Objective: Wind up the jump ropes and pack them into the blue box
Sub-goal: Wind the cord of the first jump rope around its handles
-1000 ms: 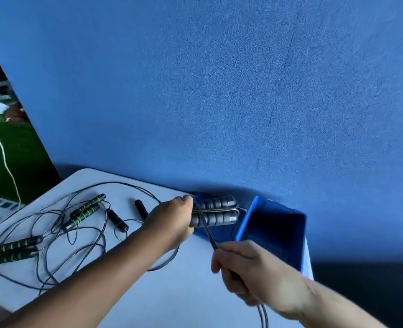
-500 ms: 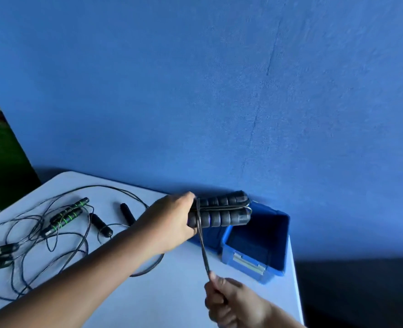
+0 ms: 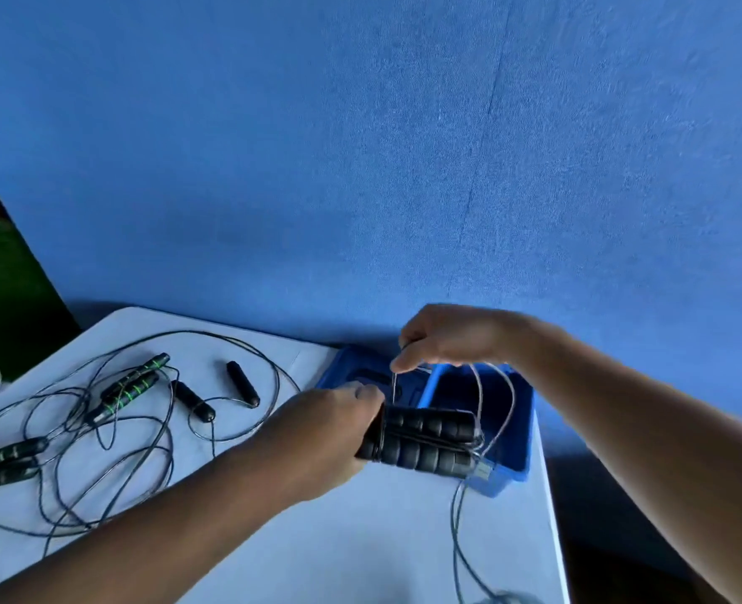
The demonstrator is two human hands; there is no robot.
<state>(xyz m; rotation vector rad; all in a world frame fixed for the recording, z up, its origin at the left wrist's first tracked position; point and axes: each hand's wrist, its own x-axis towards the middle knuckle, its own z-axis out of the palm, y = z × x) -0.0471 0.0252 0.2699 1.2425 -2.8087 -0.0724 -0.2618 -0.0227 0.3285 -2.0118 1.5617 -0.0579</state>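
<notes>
Wall (image 3: 360,146): blue, rough, fills the upper view. White table (image 3: 360,538) below, far edge against it.

Left forearm crosses the table from the lower left. Right forearm enters from the lower right, raised above the tabletop.

Loose ropes (image 3: 112,433) sprawl over the table's left half, cords tangled. Among them are two pairs of green-striped handles (image 3: 129,385) and two short black handles (image 3: 243,383).

Blue box (image 3: 521,451) sits open-topped at the table's far right corner, close to the right edge.

Left hand (image 3: 330,433): fingers curled round one end of the black ribbed handles (image 3: 426,442). The two lie side by side, roughly level, over the box's near-left rim, with turns of cord wrapped across them.

Right hand (image 3: 447,337): above the handles and over the box, knuckles up. Thumb and forefinger pinch the thin cord (image 3: 513,392); the other fingers are curled in. One strand drops straight from the pinch to the handles beside the left hand. Loops arc right over the box's inside and back to the handle tips. The rest hangs from the handles' right end and trails across the table toward the near edge.
</notes>
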